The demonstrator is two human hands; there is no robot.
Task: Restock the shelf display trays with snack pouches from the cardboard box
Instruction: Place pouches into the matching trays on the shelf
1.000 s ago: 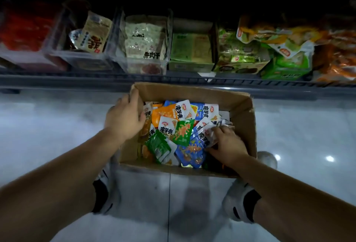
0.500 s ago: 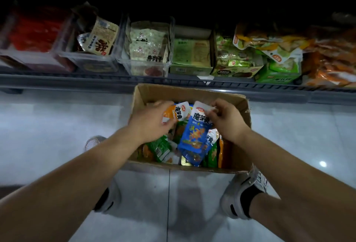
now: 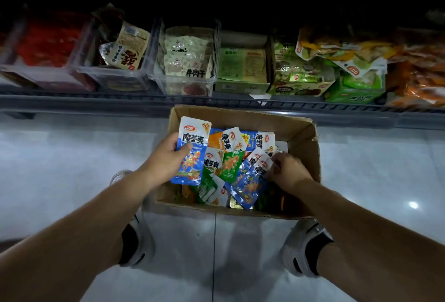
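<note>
While our left hand (image 3: 166, 157) gripped a blue snack pouch (image 3: 192, 150) upright over the left side of the cardboard box (image 3: 240, 116), thumb across its front, the loose pouches (image 3: 226, 157) in orange, green and blue lay heaped inside the box, which sat on the tiled floor (image 3: 72, 157). Well apart from it on the right, our right hand (image 3: 286, 171) pinched the white top edge of a second blue pouch (image 3: 248, 186) lying tilted on the heap. Beyond the box, the shelf display trays (image 3: 183, 79) stood in a row, holding packets.
</note>
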